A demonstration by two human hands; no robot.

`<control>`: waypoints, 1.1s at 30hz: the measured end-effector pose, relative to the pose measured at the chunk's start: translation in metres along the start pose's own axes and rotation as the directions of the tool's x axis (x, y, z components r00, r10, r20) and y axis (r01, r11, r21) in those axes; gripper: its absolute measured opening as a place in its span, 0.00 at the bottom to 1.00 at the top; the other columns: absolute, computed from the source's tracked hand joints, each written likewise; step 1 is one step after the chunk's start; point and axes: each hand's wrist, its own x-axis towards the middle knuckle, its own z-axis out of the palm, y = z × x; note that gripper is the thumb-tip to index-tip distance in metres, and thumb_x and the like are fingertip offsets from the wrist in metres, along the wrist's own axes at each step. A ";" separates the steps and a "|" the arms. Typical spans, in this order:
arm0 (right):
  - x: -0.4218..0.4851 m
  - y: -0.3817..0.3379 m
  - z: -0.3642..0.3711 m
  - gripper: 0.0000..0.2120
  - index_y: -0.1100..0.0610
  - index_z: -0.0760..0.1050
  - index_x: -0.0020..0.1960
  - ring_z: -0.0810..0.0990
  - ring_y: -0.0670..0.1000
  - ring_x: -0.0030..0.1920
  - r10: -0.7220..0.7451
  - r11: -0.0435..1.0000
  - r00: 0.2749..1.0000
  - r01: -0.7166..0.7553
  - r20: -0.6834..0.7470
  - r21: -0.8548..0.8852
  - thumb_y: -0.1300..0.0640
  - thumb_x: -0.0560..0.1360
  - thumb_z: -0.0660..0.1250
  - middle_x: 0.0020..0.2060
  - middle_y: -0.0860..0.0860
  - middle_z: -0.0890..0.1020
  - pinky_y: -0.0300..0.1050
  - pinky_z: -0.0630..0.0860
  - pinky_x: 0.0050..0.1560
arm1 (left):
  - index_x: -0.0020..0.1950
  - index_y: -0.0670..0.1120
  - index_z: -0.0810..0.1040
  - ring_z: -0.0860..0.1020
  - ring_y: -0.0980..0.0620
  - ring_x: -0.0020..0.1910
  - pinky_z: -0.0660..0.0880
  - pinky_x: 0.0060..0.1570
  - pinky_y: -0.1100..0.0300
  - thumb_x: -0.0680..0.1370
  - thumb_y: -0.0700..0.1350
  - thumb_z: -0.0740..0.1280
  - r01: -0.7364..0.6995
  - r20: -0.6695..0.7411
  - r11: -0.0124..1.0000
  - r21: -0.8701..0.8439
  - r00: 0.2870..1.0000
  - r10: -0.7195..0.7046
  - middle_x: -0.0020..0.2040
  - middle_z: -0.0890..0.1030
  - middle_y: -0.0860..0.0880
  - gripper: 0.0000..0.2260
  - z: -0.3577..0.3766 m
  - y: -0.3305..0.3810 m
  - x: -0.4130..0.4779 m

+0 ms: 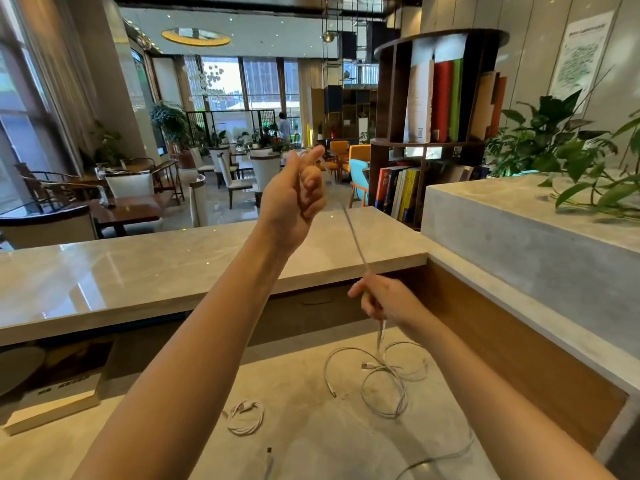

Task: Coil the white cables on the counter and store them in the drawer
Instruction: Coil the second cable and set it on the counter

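Two arms in view: L forearm [194,341] & R forearm [485,393], both bare to frame edge. L hand [294,192], R hand [384,299] bare too.

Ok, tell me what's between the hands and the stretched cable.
Nothing: the left hand and right hand both grip the cable. The drawer is out of view, so that path can't be judged.

cables [381,379]: white | counter [304,403]: beige marbled | books [446,98]: red, green
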 end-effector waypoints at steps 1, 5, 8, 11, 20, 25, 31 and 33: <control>-0.001 0.000 0.007 0.20 0.59 0.78 0.48 0.70 0.44 0.28 -0.024 0.991 1.000 0.025 0.013 -0.130 0.49 0.81 0.52 0.28 0.48 0.73 0.38 0.69 0.31 | 0.66 0.42 0.69 0.63 0.60 0.23 0.60 0.22 0.67 0.83 0.51 0.49 -0.015 -0.036 0.986 0.167 0.999 0.021 0.26 0.68 0.54 0.19 -0.004 -0.004 -0.002; -0.001 -0.032 0.022 0.14 0.55 0.77 0.46 0.77 0.48 0.38 -0.233 0.731 0.965 0.256 0.121 -0.633 0.49 0.80 0.57 0.36 0.48 0.78 0.47 0.74 0.42 | 0.59 0.45 0.74 0.69 0.59 0.29 0.67 0.30 0.65 0.81 0.46 0.57 -0.011 0.014 0.536 0.844 1.000 -0.002 0.34 0.72 0.53 0.11 -0.026 -0.035 -0.023; -0.003 -0.057 0.016 0.10 0.54 0.77 0.51 0.78 0.50 0.41 -0.381 0.566 0.916 0.341 0.128 -0.751 0.51 0.79 0.59 0.41 0.51 0.81 0.48 0.74 0.42 | 0.51 0.44 0.75 0.75 0.54 0.35 0.74 0.38 0.60 0.80 0.43 0.59 -0.017 0.044 0.331 0.943 0.996 -0.074 0.38 0.76 0.49 0.07 -0.040 -0.049 -0.037; 0.000 -0.069 0.004 0.10 0.53 0.80 0.53 0.79 0.50 0.44 -0.499 0.530 0.861 0.391 0.096 -0.753 0.52 0.77 0.64 0.44 0.51 0.84 0.49 0.76 0.44 | 0.48 0.43 0.73 0.75 0.50 0.30 0.75 0.37 0.54 0.81 0.44 0.56 0.095 -0.047 0.262 0.960 0.982 -0.185 0.34 0.76 0.46 0.08 -0.043 -0.048 -0.046; 0.015 -0.085 -0.006 0.17 0.53 0.78 0.60 0.77 0.34 0.40 -0.520 0.659 0.823 0.556 0.228 -0.507 0.55 0.71 0.71 0.51 0.46 0.82 0.30 0.70 0.39 | 0.40 0.44 0.71 0.60 0.56 0.24 0.55 0.24 0.62 0.82 0.50 0.50 0.491 0.162 0.679 0.546 0.733 -0.660 0.30 0.67 0.49 0.17 -0.052 -0.013 -0.067; 0.011 -0.087 0.004 0.15 0.55 0.74 0.64 0.74 0.29 0.54 -0.425 0.784 0.804 0.557 0.416 -0.275 0.60 0.78 0.62 0.59 0.44 0.77 0.25 0.68 0.54 | 0.40 0.42 0.70 0.60 0.58 0.22 0.56 0.20 0.66 0.81 0.49 0.53 0.630 0.388 0.738 0.241 0.634 -0.669 0.30 0.67 0.50 0.15 -0.060 -0.015 -0.071; 0.015 -0.077 -0.002 0.12 0.62 0.81 0.49 0.75 0.35 0.33 -0.384 0.793 0.870 0.482 0.309 -0.372 0.57 0.79 0.60 0.34 0.45 0.79 0.29 0.69 0.35 | 0.38 0.45 0.74 0.66 0.55 0.27 0.66 0.32 0.61 0.82 0.51 0.53 0.369 0.035 0.644 0.670 0.851 -0.524 0.29 0.67 0.50 0.18 -0.052 -0.018 -0.068; 0.016 -0.072 -0.004 0.14 0.61 0.80 0.46 0.75 0.39 0.30 -0.354 0.841 0.901 0.424 0.250 -0.336 0.55 0.79 0.59 0.30 0.48 0.79 0.28 0.69 0.34 | 0.38 0.46 0.74 0.66 0.55 0.29 0.66 0.36 0.61 0.82 0.50 0.54 0.273 0.011 0.578 0.769 0.898 -0.439 0.30 0.68 0.52 0.17 -0.047 -0.020 -0.065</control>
